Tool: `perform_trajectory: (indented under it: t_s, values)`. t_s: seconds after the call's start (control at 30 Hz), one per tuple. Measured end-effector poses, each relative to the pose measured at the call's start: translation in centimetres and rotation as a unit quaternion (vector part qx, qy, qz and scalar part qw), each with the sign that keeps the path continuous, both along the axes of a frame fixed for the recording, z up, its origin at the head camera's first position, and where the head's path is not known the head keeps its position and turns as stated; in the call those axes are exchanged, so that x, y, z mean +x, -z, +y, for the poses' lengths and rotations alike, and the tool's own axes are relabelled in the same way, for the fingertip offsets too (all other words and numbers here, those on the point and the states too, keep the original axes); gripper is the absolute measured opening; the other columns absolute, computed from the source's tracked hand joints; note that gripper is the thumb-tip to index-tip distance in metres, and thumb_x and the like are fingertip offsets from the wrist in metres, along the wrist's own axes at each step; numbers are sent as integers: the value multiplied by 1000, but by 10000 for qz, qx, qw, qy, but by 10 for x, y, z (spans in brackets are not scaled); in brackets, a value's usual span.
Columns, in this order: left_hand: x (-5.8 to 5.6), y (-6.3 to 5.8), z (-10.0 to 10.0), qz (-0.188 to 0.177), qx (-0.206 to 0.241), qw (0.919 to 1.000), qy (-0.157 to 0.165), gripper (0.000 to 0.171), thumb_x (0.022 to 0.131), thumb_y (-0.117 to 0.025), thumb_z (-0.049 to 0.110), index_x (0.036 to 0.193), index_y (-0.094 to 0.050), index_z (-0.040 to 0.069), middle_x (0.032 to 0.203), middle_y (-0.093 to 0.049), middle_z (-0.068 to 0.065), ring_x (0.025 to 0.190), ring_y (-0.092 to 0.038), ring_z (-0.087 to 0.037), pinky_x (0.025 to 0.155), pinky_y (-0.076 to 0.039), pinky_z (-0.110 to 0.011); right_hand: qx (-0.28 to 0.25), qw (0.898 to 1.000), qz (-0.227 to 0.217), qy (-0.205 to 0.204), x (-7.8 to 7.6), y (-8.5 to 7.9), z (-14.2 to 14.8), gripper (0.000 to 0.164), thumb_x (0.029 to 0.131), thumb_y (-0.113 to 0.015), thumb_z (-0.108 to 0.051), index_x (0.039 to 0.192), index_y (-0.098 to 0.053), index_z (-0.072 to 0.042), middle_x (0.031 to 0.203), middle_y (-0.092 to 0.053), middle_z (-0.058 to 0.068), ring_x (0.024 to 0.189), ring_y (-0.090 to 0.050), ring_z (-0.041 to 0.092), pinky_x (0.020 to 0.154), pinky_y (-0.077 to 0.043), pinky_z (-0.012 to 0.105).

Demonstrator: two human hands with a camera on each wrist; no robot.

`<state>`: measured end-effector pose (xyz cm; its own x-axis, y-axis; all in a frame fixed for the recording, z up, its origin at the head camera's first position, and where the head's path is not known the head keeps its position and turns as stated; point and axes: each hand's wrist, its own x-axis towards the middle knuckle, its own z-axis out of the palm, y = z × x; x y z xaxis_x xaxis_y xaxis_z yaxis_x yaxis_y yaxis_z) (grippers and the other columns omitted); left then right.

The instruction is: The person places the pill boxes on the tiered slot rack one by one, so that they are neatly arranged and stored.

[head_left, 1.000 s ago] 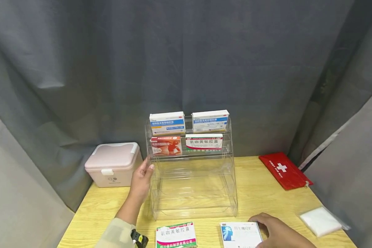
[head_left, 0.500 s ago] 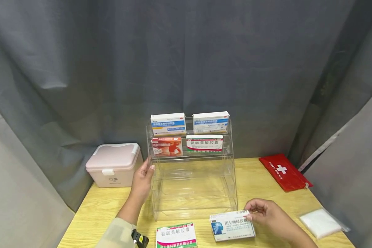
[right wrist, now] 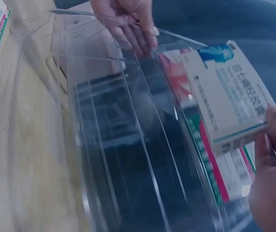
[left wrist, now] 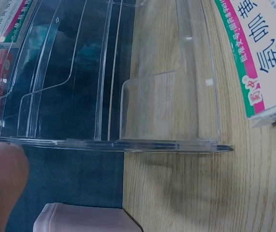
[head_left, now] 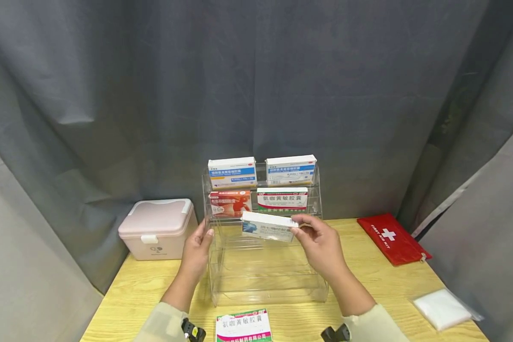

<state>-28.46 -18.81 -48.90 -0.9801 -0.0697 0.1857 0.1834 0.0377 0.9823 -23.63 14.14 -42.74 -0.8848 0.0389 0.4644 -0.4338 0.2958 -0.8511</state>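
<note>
A clear tiered display rack stands on the table. At its left side panel, my left hand grips the edge, thumb in front. My right hand pinches a white and blue medicine box by its right end. That box is slightly tilted, in front of the rack's middle tier and below the second row. Two white-and-blue boxes, left and right, fill the top tier. On the tier below sit a red box and a green-and-white box.
Another green-and-white medicine box lies flat on the table before the rack. A pink lidded case stands at the left. To the right lie a red first aid pouch and a white packet in clear plastic. Grey curtains hang behind.
My right hand has lifted the white and blue medicine box off the table and carried it up and left to the rack. My left hand has stayed on the rack's side.
</note>
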Motion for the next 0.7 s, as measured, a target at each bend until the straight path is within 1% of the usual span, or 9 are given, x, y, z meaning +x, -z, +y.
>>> perform_trajectory:
  t_s: [0.1,0.17,0.3,0.43,0.53,0.7]
  values:
    - [0,1,0,56,26,10000,-15,56,115,-54,13,169,-38,11,178,-33,-8,168,-26,-34,138,-23,-52,549,9980,305,90,-17,-4,-20,25,100,-80,-8,124,-78,-13,121,-79,4,101,-73,13,89,-64,22]
    - [-1,1,0,95,52,9999,-17,56,115,-54,12,169,-39,10,178,-34,-9,167,-27,-35,138,-23,-53,757,9962,415,102,-26,-4,-32,24,99,-81,-8,123,-79,-13,118,-79,3,101,-73,16,90,-65,28]
    - [-1,1,2,74,136,9999,1,56,115,-54,11,169,-39,9,178,-34,-10,167,-27,-35,138,-24,-53,952,9949,303,97,-39,3,-48,23,99,-81,-9,121,-78,-12,111,-79,2,100,-74,20,88,-65,36]
    - [-1,0,4,10,62,10000,-53,56,115,-54,11,169,-39,10,177,-34,-10,166,-28,-37,137,-26,-55,1026,9946,-4,126,-45,13,-61,23,100,-80,-11,123,-78,-13,113,-79,3,105,-75,22,92,-66,39]
    - [-1,-1,4,16,-20,9999,-113,56,115,-54,12,169,-39,10,176,-35,-12,166,-30,-38,137,-26,-55,1026,9945,-143,160,-48,18,-69,24,101,-79,-12,124,-77,-12,116,-79,4,108,-75,24,96,-66,41]
    - [0,-1,1,52,10,9999,-130,56,115,-54,11,168,-40,9,175,-37,-14,165,-32,-38,136,-27,-55,1067,9938,-83,287,-52,24,-80,26,99,-80,-9,125,-77,-9,116,-81,7,105,-77,23,97,-67,39]
